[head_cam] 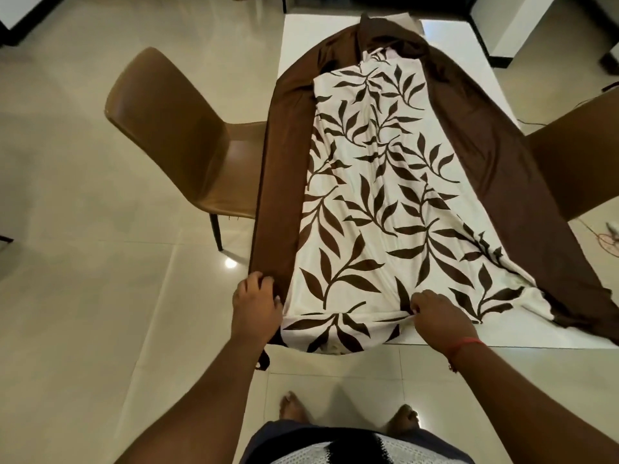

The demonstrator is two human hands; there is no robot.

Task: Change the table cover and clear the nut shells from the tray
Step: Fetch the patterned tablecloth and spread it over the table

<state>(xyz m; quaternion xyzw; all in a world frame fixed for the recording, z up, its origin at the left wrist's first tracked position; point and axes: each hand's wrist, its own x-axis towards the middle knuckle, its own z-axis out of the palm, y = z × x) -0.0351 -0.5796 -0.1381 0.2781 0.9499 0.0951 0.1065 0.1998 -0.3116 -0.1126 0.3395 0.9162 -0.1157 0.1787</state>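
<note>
A table cover [375,182], cream with brown leaf print and wide plain brown borders, lies lengthwise and partly folded on the white table [462,41]. My left hand [256,301] grips the brown border at the near left corner of the table. My right hand [435,313] pinches the cream printed cloth at the near edge, right of centre. The cover's near end hangs a little over the table edge. No tray or nut shells are in view.
A brown chair [174,135] stands left of the table, pushed against it. Another brown chair [579,159] stands on the right side. Glossy tiled floor [83,296] surrounds the table. My bare feet [294,410] stand just before the near edge.
</note>
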